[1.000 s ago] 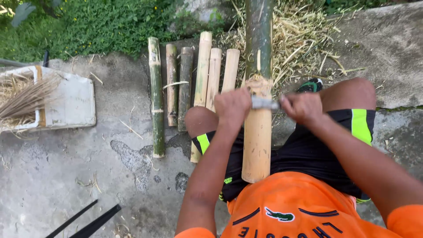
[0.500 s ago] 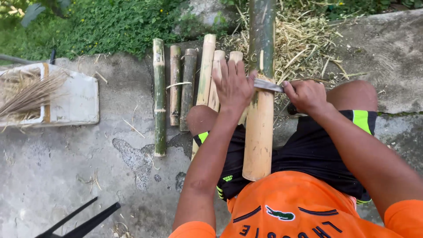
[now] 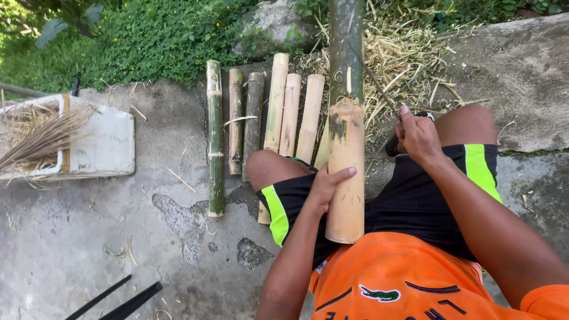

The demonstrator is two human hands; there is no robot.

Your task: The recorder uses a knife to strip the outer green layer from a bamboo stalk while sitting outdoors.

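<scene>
Left hand [image 3: 329, 188] wraps its grip around the bamboo pole [image 3: 346, 172], thumb laid across the pale, peeled stretch, fingers curled behind it and out of sight. That pole runs lengthwise between the person's knees, its cut end resting against the lap near the orange shirt [image 3: 403, 281], its green, unpeeled upper part reaching away to the top edge. Right hand [image 3: 418, 137] sits just beside the pole, off to its right, its grip closed tight on the dark handle of a knife [image 3: 379, 89], the thin blade slanting up and leftward toward the green section; whether the tip touches the bamboo, I cannot tell. Over on the concrete ground [image 3: 89, 237], a row of cut bamboo lengths [image 3: 261, 124] lies side by side, some green, some pale. Beyond them, a heap of dry shavings [image 3: 409, 53]. Far left, a white box [image 3: 101, 142] holds thin brown sticks.
</scene>
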